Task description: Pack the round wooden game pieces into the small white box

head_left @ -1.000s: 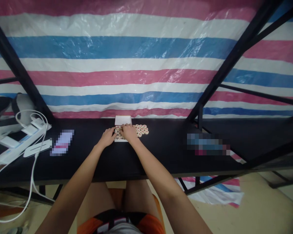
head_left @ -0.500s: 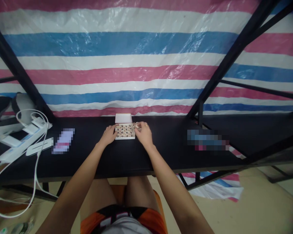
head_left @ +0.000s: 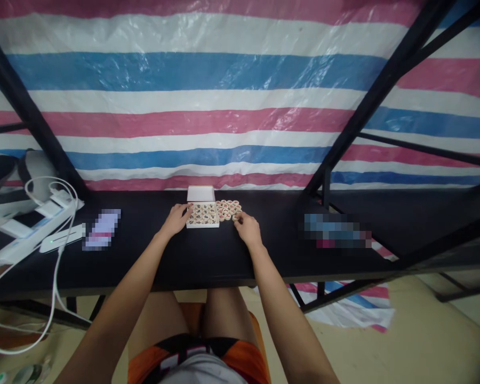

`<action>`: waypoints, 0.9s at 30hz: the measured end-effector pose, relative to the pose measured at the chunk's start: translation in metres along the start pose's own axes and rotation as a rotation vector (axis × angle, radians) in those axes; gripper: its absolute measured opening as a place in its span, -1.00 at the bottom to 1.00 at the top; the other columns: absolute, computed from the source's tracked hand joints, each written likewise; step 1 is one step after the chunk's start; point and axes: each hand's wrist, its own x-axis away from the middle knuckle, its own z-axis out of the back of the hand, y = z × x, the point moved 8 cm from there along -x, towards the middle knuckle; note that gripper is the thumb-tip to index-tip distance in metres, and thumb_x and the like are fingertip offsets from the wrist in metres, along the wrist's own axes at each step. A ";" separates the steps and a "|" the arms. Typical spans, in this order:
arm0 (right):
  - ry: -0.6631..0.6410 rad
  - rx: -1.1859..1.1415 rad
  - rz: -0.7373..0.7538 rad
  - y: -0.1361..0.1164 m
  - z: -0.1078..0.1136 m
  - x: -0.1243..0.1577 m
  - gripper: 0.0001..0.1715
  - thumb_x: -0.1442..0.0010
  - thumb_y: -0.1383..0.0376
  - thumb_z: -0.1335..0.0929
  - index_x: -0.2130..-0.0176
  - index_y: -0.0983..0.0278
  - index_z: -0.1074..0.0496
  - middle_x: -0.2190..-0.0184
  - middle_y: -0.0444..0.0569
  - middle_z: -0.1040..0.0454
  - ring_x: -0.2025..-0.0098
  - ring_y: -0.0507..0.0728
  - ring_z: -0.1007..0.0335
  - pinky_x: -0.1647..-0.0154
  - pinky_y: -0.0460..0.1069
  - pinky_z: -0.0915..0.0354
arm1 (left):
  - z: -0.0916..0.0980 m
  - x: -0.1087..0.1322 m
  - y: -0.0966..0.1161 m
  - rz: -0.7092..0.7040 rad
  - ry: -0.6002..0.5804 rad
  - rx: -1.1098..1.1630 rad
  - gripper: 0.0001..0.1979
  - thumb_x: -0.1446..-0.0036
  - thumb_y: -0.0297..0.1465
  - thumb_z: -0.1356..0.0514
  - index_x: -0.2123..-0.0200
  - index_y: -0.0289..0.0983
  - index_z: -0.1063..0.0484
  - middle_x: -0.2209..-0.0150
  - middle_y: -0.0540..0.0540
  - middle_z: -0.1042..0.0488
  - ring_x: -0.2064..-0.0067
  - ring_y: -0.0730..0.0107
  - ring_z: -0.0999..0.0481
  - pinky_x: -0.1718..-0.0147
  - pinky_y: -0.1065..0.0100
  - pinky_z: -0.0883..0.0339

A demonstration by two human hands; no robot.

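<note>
A white box [head_left: 203, 225] with its lid [head_left: 200, 193] raised at the back stands on the black table. Round Chinese chess pieces [head_left: 202, 214] marked in dark characters lie in rows inside it. My left hand [head_left: 175, 218] is at the box's left side, fingers apart, the fingertips by its upper left corner. Loose Chinese chess pieces [head_left: 226, 208], some with red characters, lie in a cluster just right of the box. At the near right edge of that cluster, my right hand [head_left: 248, 229] has its thumb and fingers closed on one piece [head_left: 236, 217].
To the left lie a blurred pale phone-like item [head_left: 102, 229], a white flat device [head_left: 63, 238], a power strip [head_left: 28, 234] and looping white cables [head_left: 58, 277]. A pixelated blue item [head_left: 336, 230] lies on the right. Black frame bars [head_left: 356, 122] slant up beside a striped sheet [head_left: 208, 122].
My right hand has moved right and toward me, away from the box's edge, uncovering the loose pieces. My left hand stays by the box, its fingers slightly shifted.
</note>
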 end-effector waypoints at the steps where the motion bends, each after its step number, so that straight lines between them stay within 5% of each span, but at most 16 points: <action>1: -0.004 -0.002 0.015 -0.001 -0.001 0.000 -0.85 -0.14 0.36 -0.31 0.25 0.21 -0.45 0.28 -0.02 -0.53 0.21 0.16 -0.41 0.21 -0.01 -0.22 | 0.001 0.000 -0.001 0.008 0.008 -0.001 -0.59 -0.28 -0.20 0.01 -0.06 -0.29 -0.39 0.04 -0.22 -0.42 -0.04 0.17 -0.34 -0.09 0.14 -0.18; 9: 0.002 -0.037 0.036 0.001 -0.004 -0.003 -0.82 -0.12 0.39 -0.31 0.26 0.21 -0.47 0.31 -0.02 -0.53 0.24 0.16 -0.42 0.19 0.00 -0.26 | 0.005 -0.001 -0.005 0.046 0.054 0.010 -0.63 -0.27 -0.19 -0.01 0.02 -0.24 -0.45 0.07 -0.18 -0.40 -0.04 0.17 -0.34 -0.11 0.13 -0.17; 18: 0.056 -0.142 0.058 -0.001 0.000 -0.003 -0.80 -0.15 0.32 -0.29 0.22 0.25 -0.47 0.20 0.03 -0.43 0.21 0.14 -0.37 0.13 0.02 -0.28 | 0.010 0.001 0.022 -0.091 0.092 0.056 -0.69 -0.23 -0.20 -0.07 0.11 -0.22 -0.49 0.06 -0.13 -0.43 -0.04 0.20 -0.36 -0.13 0.14 -0.18; 27: 0.134 -0.176 0.246 -0.032 0.002 0.001 -0.80 -0.14 0.37 -0.23 0.28 0.26 -0.43 0.22 0.06 -0.43 0.13 0.20 -0.28 0.05 0.08 -0.24 | -0.015 -0.008 0.013 -0.062 -0.083 -0.093 -0.52 -0.31 -0.14 0.10 -0.10 -0.22 -0.39 -0.19 -0.14 -0.31 -0.29 0.10 -0.10 -0.26 0.03 0.07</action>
